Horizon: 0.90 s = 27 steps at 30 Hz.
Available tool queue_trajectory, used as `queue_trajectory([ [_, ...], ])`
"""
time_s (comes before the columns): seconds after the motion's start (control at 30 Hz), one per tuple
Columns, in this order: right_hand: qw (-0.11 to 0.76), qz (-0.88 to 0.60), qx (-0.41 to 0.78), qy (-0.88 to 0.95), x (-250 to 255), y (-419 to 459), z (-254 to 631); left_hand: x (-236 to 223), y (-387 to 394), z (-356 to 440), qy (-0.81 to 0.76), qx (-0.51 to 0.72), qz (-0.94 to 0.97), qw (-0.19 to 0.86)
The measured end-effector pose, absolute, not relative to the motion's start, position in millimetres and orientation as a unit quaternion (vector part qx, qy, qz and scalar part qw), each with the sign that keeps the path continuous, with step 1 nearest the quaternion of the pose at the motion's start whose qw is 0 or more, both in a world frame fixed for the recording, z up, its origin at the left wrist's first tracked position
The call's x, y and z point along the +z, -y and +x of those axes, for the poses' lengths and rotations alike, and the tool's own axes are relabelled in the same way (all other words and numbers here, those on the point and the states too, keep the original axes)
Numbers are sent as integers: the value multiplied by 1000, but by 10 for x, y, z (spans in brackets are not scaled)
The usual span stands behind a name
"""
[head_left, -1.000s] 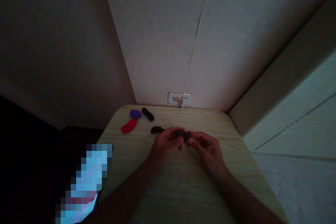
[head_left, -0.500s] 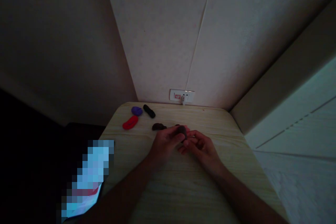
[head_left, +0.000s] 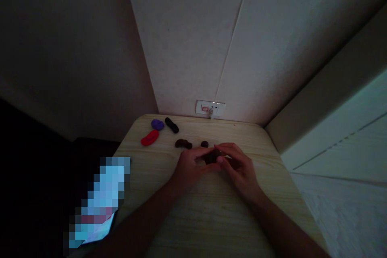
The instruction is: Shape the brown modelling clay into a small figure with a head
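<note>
Between my two hands is a dark brown lump of modelling clay (head_left: 213,156), partly hidden by the fingers. My left hand (head_left: 193,167) curls around it from the left, thumb below and fingers above. From the right, my right hand (head_left: 238,165) presses its thumb and fingertips on the same lump. Just beyond the hands, a small brown clay ball (head_left: 204,144) lies on the table. Left of that ball rests a longer brown clay piece (head_left: 183,144) with a narrower right end.
Red clay (head_left: 150,138), purple clay (head_left: 157,124) and a black clay roll (head_left: 172,125) lie at the far left of the wooden table (head_left: 193,217). A lit screen (head_left: 102,197), blurred out, stands at the left edge. A wall socket (head_left: 210,108) holds a plug behind the table.
Both hands have shifted their hold on the brown lump, and the right fingers now reach over its top. The small brown ball, mostly hidden before, now shows.
</note>
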State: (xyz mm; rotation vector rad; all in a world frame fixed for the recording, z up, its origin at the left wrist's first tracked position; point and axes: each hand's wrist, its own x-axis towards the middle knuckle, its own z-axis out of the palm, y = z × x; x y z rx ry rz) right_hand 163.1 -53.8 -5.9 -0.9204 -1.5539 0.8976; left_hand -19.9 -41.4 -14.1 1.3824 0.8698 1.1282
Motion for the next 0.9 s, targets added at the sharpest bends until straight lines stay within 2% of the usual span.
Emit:
queue_trajectory([
  [0.13, 547, -405, 375, 629, -71, 507, 1670, -156, 444, -209, -377, 511, 594, 493],
  [0.3, 552, -379, 366, 647, -68, 547, 1679, -23, 468, -256, -382, 544, 657, 355],
  [0.43, 564, -338, 355, 664, -22, 571, 1672, 39, 492, -282, -362, 535, 689, 329],
  [0.53, 568, -322, 356, 669, 14, 577, 1674, 0, 512, -261, -336, 536, 671, 386],
  [0.7, 562, -314, 366, 672, 7, 584, 1681, -91, 489, -215, -298, 536, 527, 588],
  [0.9, 567, -311, 399, 650, -34, 584, 1671, -96, 418, -192, -316, 515, 472, 642],
])
